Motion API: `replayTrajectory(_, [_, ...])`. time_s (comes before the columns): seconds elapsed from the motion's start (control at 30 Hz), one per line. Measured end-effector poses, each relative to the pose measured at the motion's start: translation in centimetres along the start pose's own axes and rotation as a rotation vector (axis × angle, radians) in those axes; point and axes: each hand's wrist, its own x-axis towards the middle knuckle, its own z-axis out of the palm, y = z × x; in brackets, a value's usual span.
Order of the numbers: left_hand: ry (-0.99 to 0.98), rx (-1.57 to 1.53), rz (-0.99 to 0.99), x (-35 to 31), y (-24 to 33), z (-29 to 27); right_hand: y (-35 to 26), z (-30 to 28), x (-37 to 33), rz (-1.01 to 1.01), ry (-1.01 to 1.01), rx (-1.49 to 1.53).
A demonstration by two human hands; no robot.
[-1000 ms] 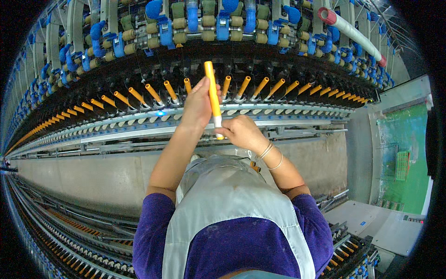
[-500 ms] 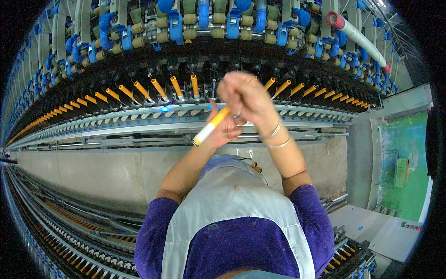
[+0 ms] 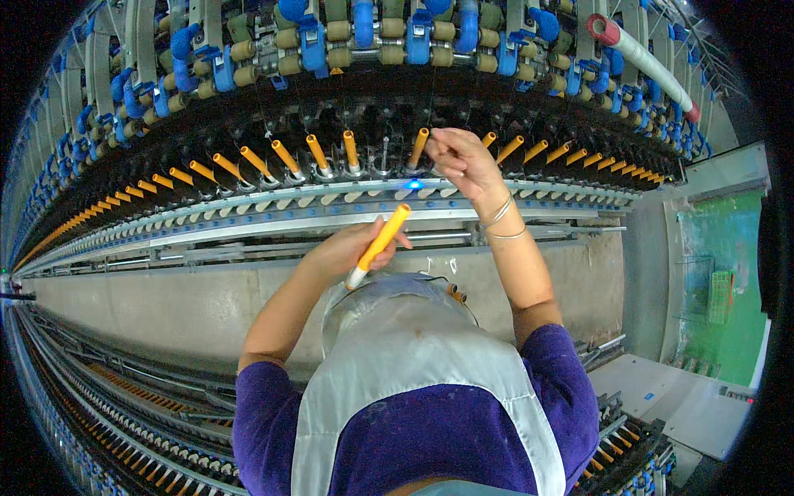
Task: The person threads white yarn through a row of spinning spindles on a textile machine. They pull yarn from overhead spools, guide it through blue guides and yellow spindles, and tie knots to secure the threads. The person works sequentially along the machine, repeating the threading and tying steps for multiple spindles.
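My left hand [image 3: 351,250] is closed around a yellow spinning bobbin [image 3: 384,239], held slantwise in front of my apron. White yarn shows at the bobbin's lower end. My right hand [image 3: 465,164] is up at the spindle row, thumb and forefinger pinched together beside the top of an upright yellow bobbin [image 3: 419,149]. Whether the fingertips touch that bobbin or hold a thread cannot be made out. Left of it stands a bare spindle [image 3: 385,155], between two yellow bobbins. A blue light [image 3: 414,184] glows on the rail below.
Blue and tan drafting rollers [image 3: 393,54] run above the spindles. A white roll with red ends [image 3: 645,66] lies across the frame's upper right. Below the spindles runs a metal rail [image 3: 248,219]. Another spindle frame [image 3: 141,413] stands behind me at lower left. A grey cabinet [image 3: 662,401] is at right.
My left hand has drawn the bobbin down and left, away from my right hand. My right hand has shifted right, uncovering an upright bobbin. The blue light shows farther right.
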Motion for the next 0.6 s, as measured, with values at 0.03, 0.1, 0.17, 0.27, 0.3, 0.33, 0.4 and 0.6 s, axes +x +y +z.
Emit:
replayTrajectory(0.03, [0.135,0.078,-0.016,-0.6,0.1,-0.4,0.7,-1.9,-0.5,0.016,-0.015,0.097])
replayTrajectory(0.1, [0.296,-0.092,0.179,-1.3,0.8,-1.3,3.3,-5.7,-2.9,-0.103,0.001,0.088])
replayTrajectory(0.17, [0.312,-0.168,0.386,-1.0,2.1,-1.9,7.6,-8.2,-6.0,0.359,0.098,0.04])
replayTrajectory(0.27, [0.432,-0.192,0.468,0.6,4.0,-2.0,12.4,-9.8,-8.4,0.508,-0.199,-1.573])
replayTrajectory(0.3, [0.436,-0.211,0.534,1.4,4.7,-1.9,13.0,-9.6,-8.5,0.606,-0.319,-2.131])
replayTrajectory(0.33, [0.431,-0.266,0.566,2.0,5.1,-1.6,13.2,-9.0,-8.1,0.506,-0.137,-1.859])
replayTrajectory(0.4, [0.517,-0.301,0.561,3.1,6.0,-0.8,12.1,-6.5,-6.8,0.185,0.014,-1.416])
replayTrajectory(0.6, [0.424,-0.336,0.596,6.1,7.4,2.4,5.2,3.9,-5.8,0.13,-0.151,-0.877])
